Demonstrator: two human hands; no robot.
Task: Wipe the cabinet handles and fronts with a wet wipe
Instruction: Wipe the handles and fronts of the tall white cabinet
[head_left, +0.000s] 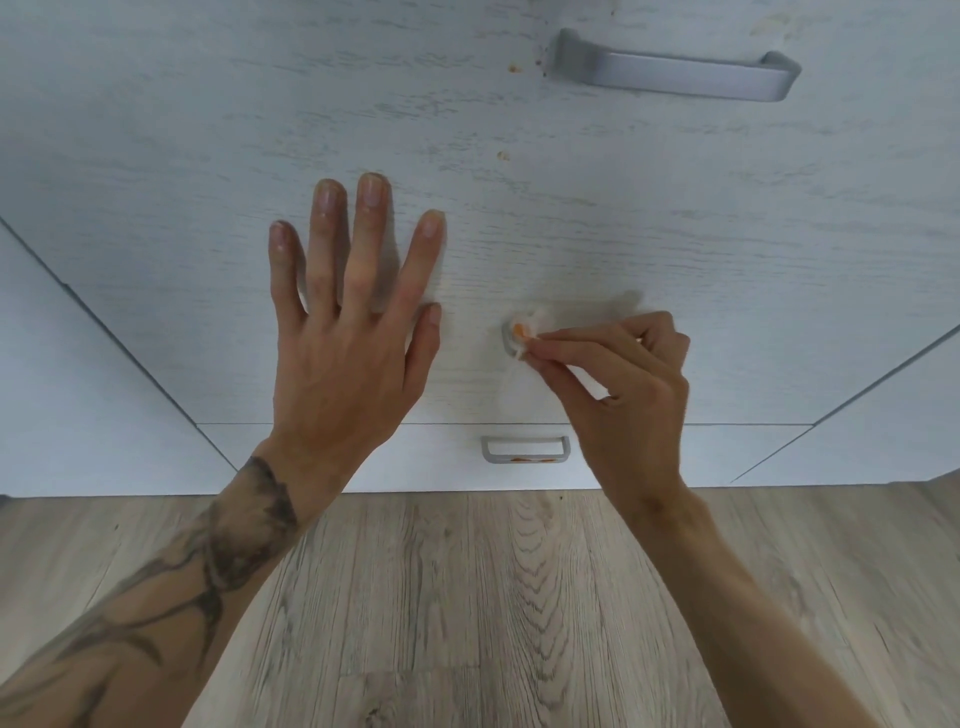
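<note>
Pale, whitewashed wood grain covers the tall drawer front (675, 234) that fills most of the head view. Its lower edge meets a narrow drawer front (649, 457) just above the floor (467, 597). Dark gaps mark its left and right edges, with a plain panel (78, 389) beyond the left gap and another (883, 415) beyond the right.

The left hand (348, 332) lies flat on the tall front left of centre, fingers straight and spread wide, holding nothing. Just beside it the right hand (623, 384) pinches the wet wipe (524, 332) between thumb and fingertips. It presses the wipe to the front over a small grey part with an orange smear (what that part is I cannot tell), and a thin tail of wipe hangs below. Bare front lies open to the right and above.

A grey bar handle (675, 75) sits near the top edge, well apart from both hands, with brownish specks (514, 67) to its left. A smaller grey handle (524, 449), smeared orange on its lower bar, sits on the narrow drawer below the wipe. A tattooed forearm (208, 561) crosses the light wood-plank floor.
</note>
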